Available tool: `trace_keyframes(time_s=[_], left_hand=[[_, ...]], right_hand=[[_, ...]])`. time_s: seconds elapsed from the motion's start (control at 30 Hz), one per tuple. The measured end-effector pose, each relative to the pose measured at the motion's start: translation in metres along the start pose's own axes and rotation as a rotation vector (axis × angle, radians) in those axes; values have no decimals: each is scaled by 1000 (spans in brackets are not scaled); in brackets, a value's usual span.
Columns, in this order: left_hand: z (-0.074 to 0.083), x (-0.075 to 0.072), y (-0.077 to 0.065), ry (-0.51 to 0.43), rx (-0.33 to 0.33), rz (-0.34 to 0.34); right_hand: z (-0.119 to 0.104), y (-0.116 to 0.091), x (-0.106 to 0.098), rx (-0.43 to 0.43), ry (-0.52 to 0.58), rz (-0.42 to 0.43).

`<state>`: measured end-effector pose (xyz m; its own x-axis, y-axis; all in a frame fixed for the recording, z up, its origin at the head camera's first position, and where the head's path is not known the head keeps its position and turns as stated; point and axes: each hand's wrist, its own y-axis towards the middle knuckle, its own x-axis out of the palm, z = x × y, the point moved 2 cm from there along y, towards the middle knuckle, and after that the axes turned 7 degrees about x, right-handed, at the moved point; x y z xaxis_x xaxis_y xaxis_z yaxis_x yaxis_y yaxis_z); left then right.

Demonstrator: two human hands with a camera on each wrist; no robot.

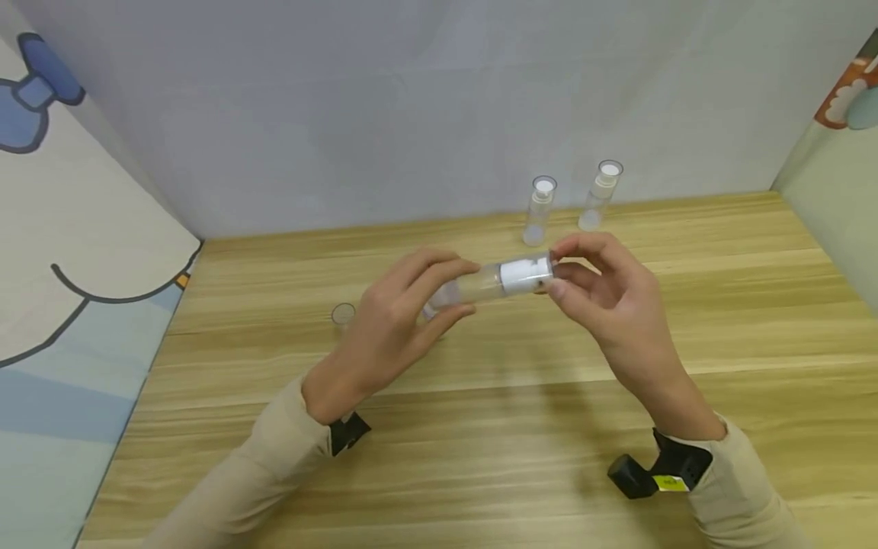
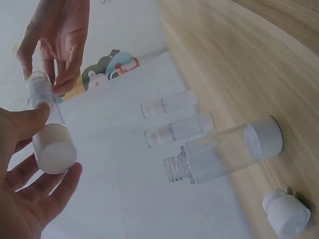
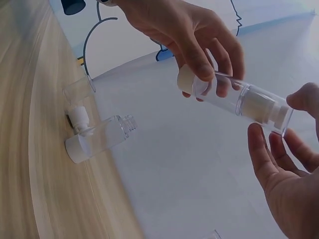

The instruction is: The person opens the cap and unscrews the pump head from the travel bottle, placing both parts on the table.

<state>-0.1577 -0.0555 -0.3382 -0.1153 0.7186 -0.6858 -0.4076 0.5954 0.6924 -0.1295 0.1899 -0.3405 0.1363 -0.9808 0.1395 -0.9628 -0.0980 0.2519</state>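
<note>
Head view evenly lit, soft shadows and pale sheen on yellow-brown wood-grain tabletop (image 1: 507, 473), held clear cylindrical plastic bottle (image 1: 480, 282) slightly blurred, wrist views dimmer, cool, hazy, tabletop lines bowed toward edges.

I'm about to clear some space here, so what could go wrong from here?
The bottle in the air is nearly sideways between the left hand and right hand; it could drop if their grip slips. The uncapped bottle standing on the table might topple if a hand brushes it. The loose white pump beside it could roll if bumped.
</note>
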Motion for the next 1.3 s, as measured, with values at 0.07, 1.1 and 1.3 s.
trace_keyframes(time_s=[0.07, 1.1, 1.3], left_hand=[[1, -1, -1, -6, 26, 19], [39, 20, -36, -116, -113, -90], [52, 26, -49, -222, -141, -66]], right_hand=[[1, -1, -1, 0, 33, -40], [1, -40, 26, -35, -366, -162], [-5, -53, 30, -169, -598, -148]])
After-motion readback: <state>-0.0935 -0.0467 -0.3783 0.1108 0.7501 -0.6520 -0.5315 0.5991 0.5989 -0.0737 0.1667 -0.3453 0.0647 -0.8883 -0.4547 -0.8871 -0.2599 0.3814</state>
